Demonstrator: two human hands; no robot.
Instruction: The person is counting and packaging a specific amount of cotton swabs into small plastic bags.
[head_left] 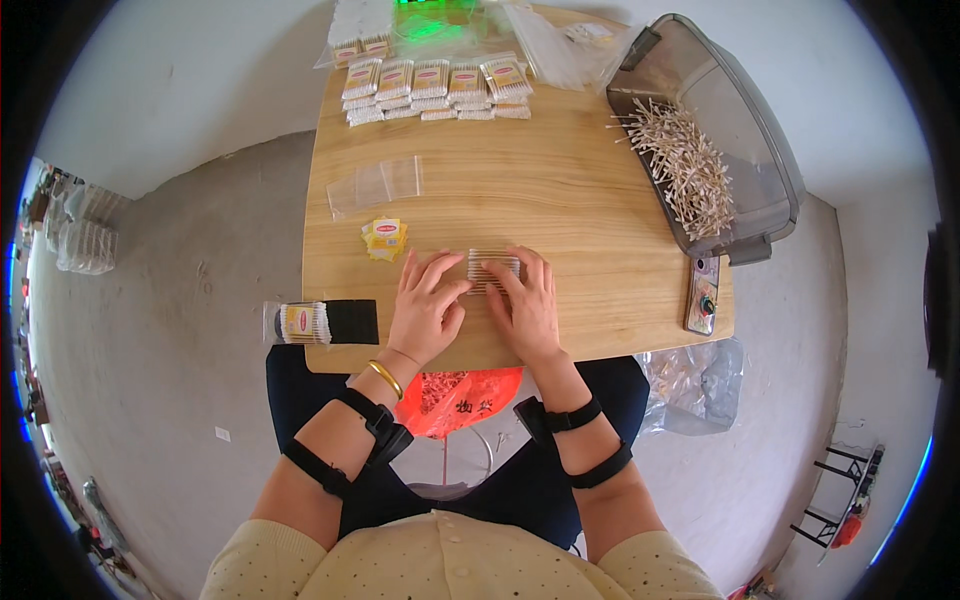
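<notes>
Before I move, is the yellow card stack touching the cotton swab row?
Apart. The head view shows bare wooden tabletop between the yellow card stack and the cotton swab row.

Brt ctr, dk warped rim

A pale yellow, short-sleeved top (400, 562) has dark dots and front buttons (460, 572); the trousers (320, 385) look navy, though the shade is hard to judge. Black straps (318, 467) hold dark, boxy devices (388, 441) on both forearms (338, 432), and a gold bangle (386, 381) rings the left wrist (404, 364).
</notes>
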